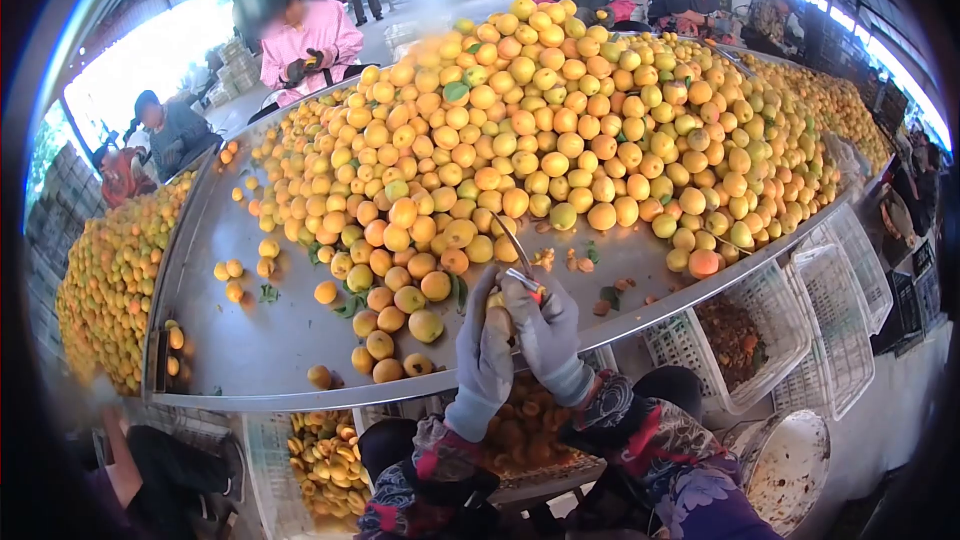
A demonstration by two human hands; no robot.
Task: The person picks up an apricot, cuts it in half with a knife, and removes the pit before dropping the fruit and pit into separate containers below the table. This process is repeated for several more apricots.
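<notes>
Both of my hands wear grey gloves and meet above the front edge of the metal table (250, 340). My right hand (547, 328) is closed round a small knife (524, 280) with a bit of red on its handle; a thin curved blade seems to point up and away. My left hand (484, 348) is closed on an apricot (499, 314), mostly hidden between the gloves. Just beyond my hands rises a large heap of yellow-orange apricots (560, 120). Small scraps (578, 260) and green leaves lie on the metal to the right.
Below the table edge stand a crate of halved apricots (325, 465), another crate (530, 430) under my hands, and white crates (780, 330) at right, one holding brown waste. A round bucket (790, 470) stands lower right. Several people work around the table, one in a pink top (310, 35).
</notes>
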